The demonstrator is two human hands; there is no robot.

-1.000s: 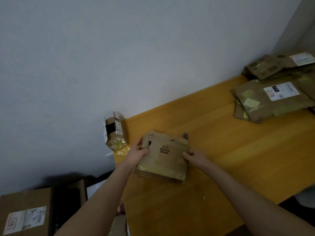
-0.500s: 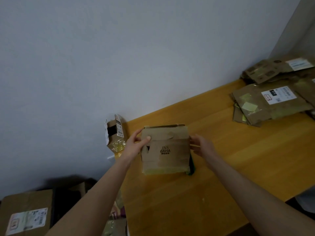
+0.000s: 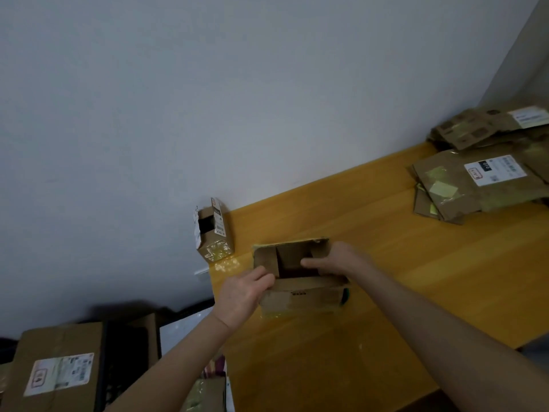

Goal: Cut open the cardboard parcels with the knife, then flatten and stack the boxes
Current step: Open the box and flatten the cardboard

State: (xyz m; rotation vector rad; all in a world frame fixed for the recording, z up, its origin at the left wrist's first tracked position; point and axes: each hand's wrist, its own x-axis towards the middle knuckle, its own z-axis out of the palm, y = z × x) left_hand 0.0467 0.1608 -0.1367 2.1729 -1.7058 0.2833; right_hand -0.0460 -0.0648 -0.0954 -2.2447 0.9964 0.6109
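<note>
Down on the floor at far left I see a sealed parcel (image 3: 56, 367) with a white label on top, lying beside the desk (image 3: 401, 307). Moving along, a small open carton (image 3: 214, 233) stands at the desk's left corner, tilted against the wall. Now the left grip (image 3: 242, 295): its fingers are curled round the near left corner of the opened box (image 3: 300, 298), holding it. That box sits on the desk near its left end, top flaps up, dark inside, printed face towards me. A sliver of green (image 3: 344, 296) shows at its right edge; I can't tell what that is. The right grip (image 3: 338, 261) reaches over the box's right flap with a finger stretched across the opening, but it's blurred, so I can't tell whether it clasps the flap or just lies on it. Far right, well apart, a flattened stack (image 3: 475, 182) with a white label lies on the desk, and another flattened pile (image 3: 481, 129) sits behind it by the wall.
</note>
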